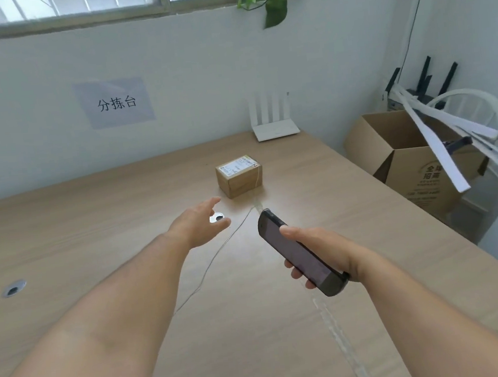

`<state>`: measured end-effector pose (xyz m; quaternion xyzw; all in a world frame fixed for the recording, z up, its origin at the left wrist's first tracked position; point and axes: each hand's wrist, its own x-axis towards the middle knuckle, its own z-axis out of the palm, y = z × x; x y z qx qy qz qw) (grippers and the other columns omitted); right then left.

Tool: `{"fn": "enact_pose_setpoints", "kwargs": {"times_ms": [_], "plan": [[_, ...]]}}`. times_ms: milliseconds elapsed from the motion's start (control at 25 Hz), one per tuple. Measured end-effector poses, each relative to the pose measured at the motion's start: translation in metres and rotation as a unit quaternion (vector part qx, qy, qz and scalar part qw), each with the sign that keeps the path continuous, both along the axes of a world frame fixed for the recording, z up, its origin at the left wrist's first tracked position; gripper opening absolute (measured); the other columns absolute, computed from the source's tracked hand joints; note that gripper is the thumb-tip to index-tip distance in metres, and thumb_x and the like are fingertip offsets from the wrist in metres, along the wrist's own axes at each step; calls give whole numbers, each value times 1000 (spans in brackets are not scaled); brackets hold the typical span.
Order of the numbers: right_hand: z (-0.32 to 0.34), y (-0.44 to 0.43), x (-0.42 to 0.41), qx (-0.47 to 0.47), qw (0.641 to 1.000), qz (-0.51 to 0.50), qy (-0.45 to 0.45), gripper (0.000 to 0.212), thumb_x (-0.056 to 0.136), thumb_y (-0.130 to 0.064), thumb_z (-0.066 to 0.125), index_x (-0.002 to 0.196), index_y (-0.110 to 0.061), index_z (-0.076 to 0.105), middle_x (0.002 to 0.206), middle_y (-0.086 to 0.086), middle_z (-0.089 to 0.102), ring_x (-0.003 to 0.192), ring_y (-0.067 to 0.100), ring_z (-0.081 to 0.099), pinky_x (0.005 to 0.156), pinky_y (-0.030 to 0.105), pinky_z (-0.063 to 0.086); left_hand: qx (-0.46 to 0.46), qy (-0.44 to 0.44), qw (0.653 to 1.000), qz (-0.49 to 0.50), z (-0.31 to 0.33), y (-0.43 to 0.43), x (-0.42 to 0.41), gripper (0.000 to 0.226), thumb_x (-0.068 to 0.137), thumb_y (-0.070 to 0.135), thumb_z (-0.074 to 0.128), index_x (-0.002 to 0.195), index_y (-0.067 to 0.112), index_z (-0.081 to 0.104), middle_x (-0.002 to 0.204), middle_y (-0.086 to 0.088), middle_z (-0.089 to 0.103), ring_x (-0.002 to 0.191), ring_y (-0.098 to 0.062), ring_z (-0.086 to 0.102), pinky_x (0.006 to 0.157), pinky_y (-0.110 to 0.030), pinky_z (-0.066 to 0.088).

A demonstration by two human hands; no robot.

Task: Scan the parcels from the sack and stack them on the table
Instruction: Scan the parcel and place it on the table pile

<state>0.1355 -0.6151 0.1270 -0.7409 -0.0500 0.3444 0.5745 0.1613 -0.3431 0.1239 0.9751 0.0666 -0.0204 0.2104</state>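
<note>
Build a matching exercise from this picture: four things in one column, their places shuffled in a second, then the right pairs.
Things
1. parcel
2. handheld scanner
3. white router
4. open carton

Places
A. beside the table, off its right edge
B. held in the right hand
C. standing at the table's far end
D. on the table, just beyond the left hand

Pairs: 1-D, 2-B, 3-C, 4-A
</note>
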Motion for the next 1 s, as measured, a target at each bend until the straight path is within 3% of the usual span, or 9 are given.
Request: {"fn": "enact_pose_setpoints", "kwargs": {"times_ms": [200,360,520,680,840,1000], "plan": [[-12,11,65,2,1000,16,4,53,89,-58,59,112,-11,64,92,11,67,75,22,66,65,38,53,14,15,1000,10,-6,9,66,75,88,48,59,151,30,21,145,0,41,124,-19,50,103,-38,40],[-21,29,128,-7,1000,20,12,67,72,-65,60,111,-12,64,93,11,67,75,21,67,63,37,54,13,40,999,16,-20,26,133,87,83,50,64,152,33,13,151,1,31,127,-21,48,103,-42,42],[-38,52,189,-22,999,27,23,67,74,-67,61,111,-11,65,94,12,69,76,21,68,65,39,55,19,47,999,18,-42,44,193,96,81,48,69,153,32,7,151,0,25,129,-23,44,102,-42,42],[-60,73,238,-27,999,32,25,53,91,-60,57,110,-11,65,95,12,69,77,20,68,68,40,56,-1,56,998,20,-65,64,255,110,75,46,76,153,32,-1,155,-2,15,140,-23,28,110,-42,34],[-80,83,271,-21,999,29,26,51,92,-59,56,110,-12,65,96,11,69,77,19,68,69,41,56,-16,65,997,32,-91,78,312,126,67,47,82,152,28,-9,161,-4,-1,148,-22,2,119,-47,16],[-99,84,288,-19,999,23,37,51,91,-59,57,109,-11,65,94,11,68,76,19,67,69,41,55,5,97,995,33,-118,80,348,135,63,50,83,151,25,-16,161,-3,-13,148,-23,-9,120,-47,7]]}}
